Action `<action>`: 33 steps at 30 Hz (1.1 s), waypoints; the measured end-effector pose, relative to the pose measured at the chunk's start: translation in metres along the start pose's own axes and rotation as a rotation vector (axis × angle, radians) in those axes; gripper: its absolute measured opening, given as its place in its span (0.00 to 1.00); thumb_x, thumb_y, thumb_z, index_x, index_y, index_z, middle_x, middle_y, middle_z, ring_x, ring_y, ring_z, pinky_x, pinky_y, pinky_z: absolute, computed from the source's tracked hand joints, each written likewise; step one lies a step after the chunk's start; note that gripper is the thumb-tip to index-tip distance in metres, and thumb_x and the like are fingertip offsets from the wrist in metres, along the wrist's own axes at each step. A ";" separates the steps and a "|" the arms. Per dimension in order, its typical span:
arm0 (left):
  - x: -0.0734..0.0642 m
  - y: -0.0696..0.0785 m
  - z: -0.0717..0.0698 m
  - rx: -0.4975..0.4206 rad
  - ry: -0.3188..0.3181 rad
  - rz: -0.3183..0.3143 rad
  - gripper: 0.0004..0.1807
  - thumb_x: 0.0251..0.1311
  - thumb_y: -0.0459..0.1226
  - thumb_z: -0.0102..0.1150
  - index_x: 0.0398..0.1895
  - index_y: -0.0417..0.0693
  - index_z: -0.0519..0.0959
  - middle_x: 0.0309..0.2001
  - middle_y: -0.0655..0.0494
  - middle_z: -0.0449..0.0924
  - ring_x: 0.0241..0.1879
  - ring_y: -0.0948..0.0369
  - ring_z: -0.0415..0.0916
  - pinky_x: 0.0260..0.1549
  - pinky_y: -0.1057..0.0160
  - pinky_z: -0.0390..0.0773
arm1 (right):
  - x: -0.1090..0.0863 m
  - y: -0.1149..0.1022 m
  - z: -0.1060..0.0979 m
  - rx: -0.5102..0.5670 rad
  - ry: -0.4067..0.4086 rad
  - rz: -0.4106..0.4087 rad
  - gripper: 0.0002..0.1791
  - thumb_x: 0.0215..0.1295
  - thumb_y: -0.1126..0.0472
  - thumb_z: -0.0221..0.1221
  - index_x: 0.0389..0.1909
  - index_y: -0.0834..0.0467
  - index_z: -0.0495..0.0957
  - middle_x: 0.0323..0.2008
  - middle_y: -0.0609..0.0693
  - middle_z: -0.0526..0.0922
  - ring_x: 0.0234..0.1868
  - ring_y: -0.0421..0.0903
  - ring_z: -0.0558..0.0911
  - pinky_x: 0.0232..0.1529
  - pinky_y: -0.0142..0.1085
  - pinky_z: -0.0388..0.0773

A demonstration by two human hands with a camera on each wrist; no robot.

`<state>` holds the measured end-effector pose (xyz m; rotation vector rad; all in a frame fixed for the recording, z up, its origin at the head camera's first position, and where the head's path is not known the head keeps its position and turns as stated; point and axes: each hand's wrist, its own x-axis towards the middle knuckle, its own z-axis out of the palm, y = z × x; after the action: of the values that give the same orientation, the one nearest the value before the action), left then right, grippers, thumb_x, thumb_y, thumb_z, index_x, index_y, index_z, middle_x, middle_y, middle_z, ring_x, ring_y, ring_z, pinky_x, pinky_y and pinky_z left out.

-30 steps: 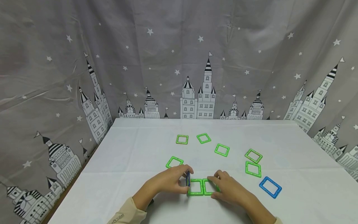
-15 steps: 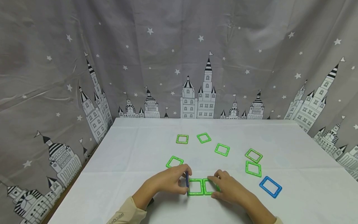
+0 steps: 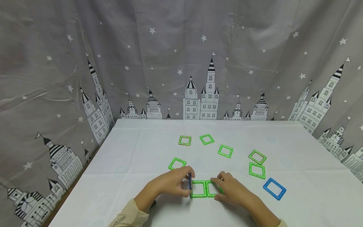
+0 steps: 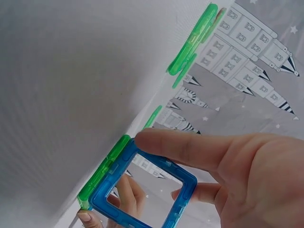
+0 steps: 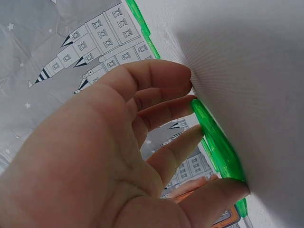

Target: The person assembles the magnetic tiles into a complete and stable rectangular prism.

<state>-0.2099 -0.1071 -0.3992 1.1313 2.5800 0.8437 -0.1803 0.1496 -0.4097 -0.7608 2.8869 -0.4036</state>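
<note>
Assembly is judged to be at an early stage. On the white table, the left green frame and the right green frame are laid flat, edge to edge; this pairing is recorded as done.

At the outer left edge of the pair, the upright blue frame is stood on edge, its lower bar seen in the left wrist view to lie along the green one. It is pinched between thumb and fingers by the left hand. Whether it would stand unaided cannot be told, so this joint is noted as unfinished.

The right green frame is gripped across its near and far edges by the thumb and fingertips of the right hand, apparently to steady the pair.

Not yet joined in: the flat blue frame, lying to the right of the right hand; two green frames behind it, touching or nearly so; three rear green frames, set apart from one another; and a tilted green frame just beyond the left hand. Whether all are needed cannot be told.
</note>
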 end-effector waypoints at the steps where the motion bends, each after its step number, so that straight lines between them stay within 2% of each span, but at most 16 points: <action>1: 0.000 0.000 0.000 0.000 -0.001 -0.002 0.21 0.47 0.38 0.63 0.46 0.46 0.69 0.45 0.56 0.78 0.48 0.67 0.75 0.41 0.73 0.74 | 0.000 0.000 0.000 0.002 0.000 0.000 0.31 0.52 0.49 0.67 0.57 0.56 0.75 0.45 0.49 0.73 0.42 0.44 0.70 0.45 0.44 0.74; 8: 0.001 0.001 0.001 0.032 -0.003 -0.009 0.21 0.50 0.43 0.66 0.45 0.47 0.70 0.43 0.61 0.76 0.47 0.66 0.75 0.41 0.73 0.74 | -0.001 0.002 0.001 -0.006 0.001 -0.009 0.31 0.52 0.49 0.67 0.57 0.55 0.75 0.44 0.48 0.73 0.40 0.43 0.70 0.44 0.42 0.74; 12: 0.004 0.002 0.001 0.043 -0.010 -0.020 0.23 0.50 0.44 0.68 0.47 0.48 0.70 0.44 0.60 0.76 0.47 0.66 0.75 0.41 0.73 0.75 | -0.001 0.003 0.001 -0.017 0.014 -0.023 0.31 0.51 0.49 0.67 0.57 0.55 0.75 0.44 0.48 0.73 0.40 0.44 0.71 0.43 0.42 0.74; 21: 0.002 0.002 0.001 0.077 -0.031 -0.076 0.39 0.50 0.47 0.67 0.66 0.46 0.64 0.47 0.58 0.80 0.44 0.67 0.73 0.47 0.67 0.74 | 0.000 0.004 0.003 -0.006 0.010 -0.014 0.31 0.52 0.49 0.67 0.57 0.55 0.75 0.44 0.48 0.72 0.41 0.44 0.71 0.44 0.43 0.75; 24: 0.001 0.002 0.001 0.094 -0.035 -0.095 0.41 0.50 0.46 0.67 0.67 0.45 0.63 0.46 0.59 0.80 0.38 0.69 0.71 0.43 0.69 0.73 | -0.001 0.004 0.003 -0.002 0.007 -0.014 0.31 0.52 0.49 0.67 0.57 0.55 0.75 0.45 0.48 0.73 0.41 0.44 0.71 0.44 0.43 0.75; 29: 0.002 0.004 0.003 0.110 -0.028 -0.105 0.44 0.49 0.48 0.69 0.68 0.40 0.62 0.37 0.58 0.78 0.30 0.70 0.65 0.33 0.71 0.70 | -0.001 0.004 0.002 -0.013 0.011 -0.028 0.31 0.52 0.49 0.67 0.57 0.55 0.75 0.45 0.48 0.73 0.41 0.44 0.71 0.44 0.42 0.75; 31: 0.002 0.005 0.005 0.107 -0.030 -0.110 0.44 0.49 0.48 0.69 0.66 0.39 0.64 0.35 0.58 0.77 0.29 0.70 0.64 0.32 0.72 0.69 | -0.001 0.003 0.002 -0.012 0.011 -0.031 0.31 0.52 0.49 0.67 0.58 0.56 0.75 0.45 0.48 0.73 0.42 0.44 0.71 0.45 0.43 0.75; 33: 0.002 0.005 0.006 0.104 -0.031 -0.120 0.41 0.49 0.49 0.69 0.64 0.39 0.66 0.39 0.58 0.78 0.31 0.69 0.65 0.34 0.72 0.70 | 0.000 0.002 0.002 0.000 0.007 -0.030 0.31 0.53 0.49 0.66 0.58 0.56 0.75 0.45 0.49 0.73 0.42 0.44 0.72 0.45 0.43 0.75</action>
<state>-0.2056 -0.1002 -0.4010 0.9949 2.6622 0.6680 -0.1809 0.1513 -0.4120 -0.8046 2.8849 -0.4100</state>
